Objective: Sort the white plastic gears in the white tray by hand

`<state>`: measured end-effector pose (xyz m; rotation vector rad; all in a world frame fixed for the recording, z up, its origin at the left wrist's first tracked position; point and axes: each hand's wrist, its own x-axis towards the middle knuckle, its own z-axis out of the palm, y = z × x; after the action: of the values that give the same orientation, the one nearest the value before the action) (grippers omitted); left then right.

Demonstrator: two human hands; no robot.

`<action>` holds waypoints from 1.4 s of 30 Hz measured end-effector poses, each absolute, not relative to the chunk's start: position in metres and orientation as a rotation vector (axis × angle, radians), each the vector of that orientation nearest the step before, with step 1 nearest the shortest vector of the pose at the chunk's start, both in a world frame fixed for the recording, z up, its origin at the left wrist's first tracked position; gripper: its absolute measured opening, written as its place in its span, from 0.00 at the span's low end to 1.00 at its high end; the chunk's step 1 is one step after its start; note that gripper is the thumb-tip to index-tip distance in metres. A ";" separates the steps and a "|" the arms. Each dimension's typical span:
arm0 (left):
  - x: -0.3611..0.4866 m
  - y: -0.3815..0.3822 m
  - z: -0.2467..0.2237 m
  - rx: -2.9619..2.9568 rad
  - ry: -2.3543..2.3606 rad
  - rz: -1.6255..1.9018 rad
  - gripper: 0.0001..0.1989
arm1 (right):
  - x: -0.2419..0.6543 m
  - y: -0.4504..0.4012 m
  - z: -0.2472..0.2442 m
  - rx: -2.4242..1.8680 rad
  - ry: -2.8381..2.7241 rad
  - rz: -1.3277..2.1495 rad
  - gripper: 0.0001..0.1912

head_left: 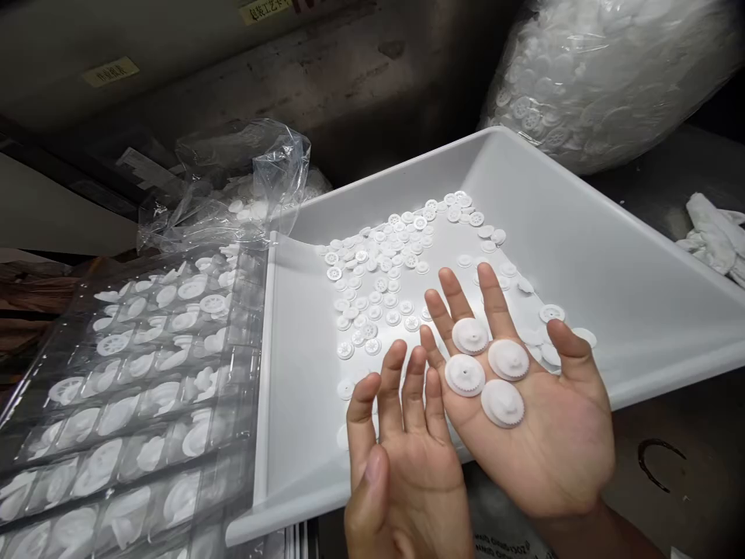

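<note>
Since only an open palm is holding them up, the four white gears [508, 359] on the right hand [547, 442] look like the sketchy bit to me. From the head view, that hand is at about 4 o'clock, palm up, fingers spread, gripping nothing. Tip it a bit and I reckon they'd slide off, either into the grey tray [617, 287] or over its near rim, as the palm overlaps that edge. The left hand [427, 477], near 6 o'clock, is also palm up, fingers loosely curled, with nothing visible in it. It's right beside the other one, so a careless bump could knock gears loose. Anything dropped would probably get lost among the loose gears [381, 285] in the tray, since they look much alike.

Hard to see: both hands block part of the tray, so whatever sits behind them is anyone's guess. The left wrist is cut off at 6 o'clock. Around 8 o'clock, glare muddles the white parts in the clear packs [140, 365]. The crumpled clear bag [279, 167] at 10 has murky contents, and the full bag [617, 78] at 2 runs out of frame. The white cloth thing [713, 233] near 3 might be a glove, can't tell.
</note>
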<state>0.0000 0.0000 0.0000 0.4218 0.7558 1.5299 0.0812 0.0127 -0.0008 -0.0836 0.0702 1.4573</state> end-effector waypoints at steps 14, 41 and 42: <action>-0.002 -0.001 -0.011 0.624 0.634 1.523 0.14 | 0.083 0.013 -0.003 -0.008 0.039 1.500 0.30; 0.001 -0.003 -0.003 0.562 0.710 1.505 0.13 | 0.083 0.012 -0.002 -0.088 0.028 1.465 0.30; 0.002 -0.003 0.001 0.548 0.737 1.497 0.13 | 0.083 0.012 -0.002 -0.093 0.029 1.464 0.30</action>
<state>0.0017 -0.0031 0.0007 0.5477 0.7371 1.4969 0.0828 0.0118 -0.0016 -0.0929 0.0289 1.4642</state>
